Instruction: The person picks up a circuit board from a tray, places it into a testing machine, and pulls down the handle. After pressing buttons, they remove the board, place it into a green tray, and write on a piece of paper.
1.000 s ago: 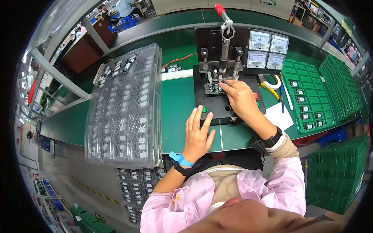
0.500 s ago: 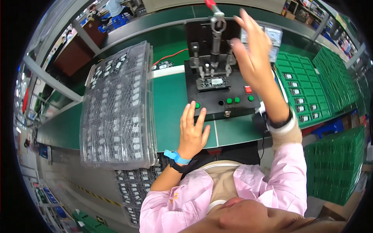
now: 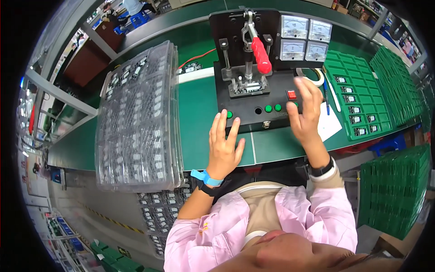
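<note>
A black test fixture [image 3: 244, 119] stands on the bench before me, with a small circuit board [image 3: 253, 86] in its nest under a lowered clamp. The clamp's red handle [image 3: 261, 55] points down toward me. My left hand [image 3: 223, 152] rests at the fixture's front left, fingers spread around a green button [image 3: 229, 114], holding nothing. My right hand [image 3: 308, 113] is open and empty over the front right corner, beside a red switch [image 3: 291, 95]. It partly covers another green button there. Two more green buttons [image 3: 273, 108] sit between the hands.
Stacked clear plastic trays [image 3: 136, 122] of boards stand at the left. Analog meters [image 3: 304, 38] are at the fixture's right. Beyond lie a tape roll [image 3: 319, 78], a pen [image 3: 326, 97], white paper [image 3: 330, 122] and a green tray [image 3: 378, 115] with several boards. More green trays [image 3: 394, 190] are stacked lower right.
My right hand has come down from the raised clamp to the fixture's front right. The red handle has swung from upright to pointing down, and the clamp is lowered. My left hand stays by its button.
</note>
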Demonstrator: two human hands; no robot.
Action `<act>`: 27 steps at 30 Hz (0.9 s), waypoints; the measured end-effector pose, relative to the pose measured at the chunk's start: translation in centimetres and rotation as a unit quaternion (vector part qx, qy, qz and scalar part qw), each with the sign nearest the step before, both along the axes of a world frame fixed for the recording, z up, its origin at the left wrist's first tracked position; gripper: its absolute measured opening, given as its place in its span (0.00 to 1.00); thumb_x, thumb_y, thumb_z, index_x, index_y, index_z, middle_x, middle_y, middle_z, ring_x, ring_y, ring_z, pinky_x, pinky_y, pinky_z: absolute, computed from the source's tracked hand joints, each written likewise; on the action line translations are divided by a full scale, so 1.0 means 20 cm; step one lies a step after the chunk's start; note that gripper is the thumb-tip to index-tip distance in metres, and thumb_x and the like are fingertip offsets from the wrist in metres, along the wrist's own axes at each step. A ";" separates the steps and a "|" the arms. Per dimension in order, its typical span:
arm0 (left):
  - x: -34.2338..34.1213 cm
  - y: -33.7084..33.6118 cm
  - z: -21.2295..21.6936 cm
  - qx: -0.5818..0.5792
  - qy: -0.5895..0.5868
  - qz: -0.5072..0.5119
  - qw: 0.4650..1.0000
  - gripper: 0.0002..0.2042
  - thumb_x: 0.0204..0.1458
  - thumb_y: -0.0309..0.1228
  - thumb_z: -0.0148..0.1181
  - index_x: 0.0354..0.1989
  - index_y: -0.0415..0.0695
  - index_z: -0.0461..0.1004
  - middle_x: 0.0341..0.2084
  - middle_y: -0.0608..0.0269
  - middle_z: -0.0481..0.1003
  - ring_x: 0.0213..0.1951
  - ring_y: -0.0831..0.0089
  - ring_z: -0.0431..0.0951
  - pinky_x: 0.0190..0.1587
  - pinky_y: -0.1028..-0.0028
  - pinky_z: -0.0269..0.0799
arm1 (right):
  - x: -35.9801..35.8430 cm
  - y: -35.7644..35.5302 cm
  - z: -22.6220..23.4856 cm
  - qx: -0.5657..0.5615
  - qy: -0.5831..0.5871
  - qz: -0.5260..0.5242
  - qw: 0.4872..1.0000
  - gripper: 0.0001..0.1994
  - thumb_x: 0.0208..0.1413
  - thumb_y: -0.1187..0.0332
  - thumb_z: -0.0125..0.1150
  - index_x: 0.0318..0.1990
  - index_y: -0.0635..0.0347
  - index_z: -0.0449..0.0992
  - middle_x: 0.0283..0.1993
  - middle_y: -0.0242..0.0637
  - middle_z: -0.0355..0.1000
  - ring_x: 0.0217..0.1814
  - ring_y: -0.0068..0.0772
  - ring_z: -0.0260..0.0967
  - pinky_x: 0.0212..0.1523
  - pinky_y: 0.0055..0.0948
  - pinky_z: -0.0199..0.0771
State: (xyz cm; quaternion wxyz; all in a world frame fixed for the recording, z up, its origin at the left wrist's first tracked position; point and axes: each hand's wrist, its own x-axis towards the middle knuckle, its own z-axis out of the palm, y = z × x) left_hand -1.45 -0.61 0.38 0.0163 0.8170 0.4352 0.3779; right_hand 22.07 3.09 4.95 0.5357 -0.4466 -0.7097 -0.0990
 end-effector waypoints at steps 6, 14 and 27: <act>0.00 0.00 -0.01 0.001 -0.004 -0.001 1.000 0.32 0.43 0.23 0.64 0.61 0.45 0.62 0.65 0.44 0.52 0.63 0.43 0.56 0.62 0.53 0.55 | 0.05 -0.12 -0.10 -0.182 -0.088 -0.121 0.972 0.28 0.55 0.50 0.54 0.60 0.53 0.68 0.55 0.37 0.67 0.63 0.41 0.57 0.59 0.53 0.41; 0.04 0.01 0.00 0.027 0.025 0.028 0.999 0.31 0.44 0.22 0.63 0.60 0.45 0.63 0.65 0.45 0.53 0.62 0.45 0.57 0.61 0.53 0.56 | -0.16 -0.20 -0.19 -0.137 -0.209 -0.150 0.956 0.27 0.49 0.53 0.60 0.58 0.47 0.71 0.56 0.32 0.67 0.63 0.36 0.57 0.55 0.47 0.42; 0.03 0.01 0.00 0.047 0.032 0.064 0.996 0.25 0.44 0.23 0.60 0.55 0.46 0.69 0.61 0.56 0.62 0.62 0.53 0.60 0.59 0.49 0.54 | -0.07 -0.01 0.06 -0.106 -0.132 -0.046 0.985 0.26 0.53 0.60 0.58 0.57 0.65 0.67 0.52 0.44 0.68 0.58 0.46 0.62 0.56 0.51 0.55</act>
